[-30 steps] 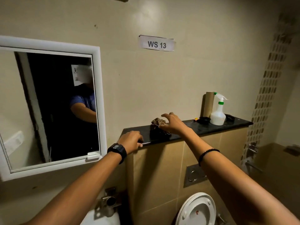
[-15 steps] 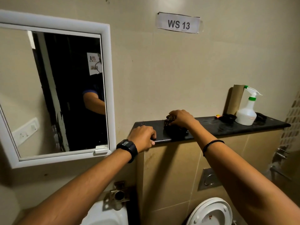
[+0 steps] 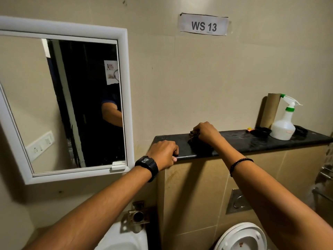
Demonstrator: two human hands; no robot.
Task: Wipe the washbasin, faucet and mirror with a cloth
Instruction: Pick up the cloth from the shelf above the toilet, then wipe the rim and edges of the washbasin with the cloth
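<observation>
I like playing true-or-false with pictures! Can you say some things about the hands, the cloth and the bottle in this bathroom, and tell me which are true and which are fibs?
1. The right hand grips the cloth on the shelf. True.
2. The bottle lies on its side. False: it stands upright on the shelf.
3. The left hand holds the shelf's edge. True.
4. The sign says WS 31. False: it says WS 13.
5. The cloth is wiping the mirror. False: it lies on the shelf, apart from the mirror.
</observation>
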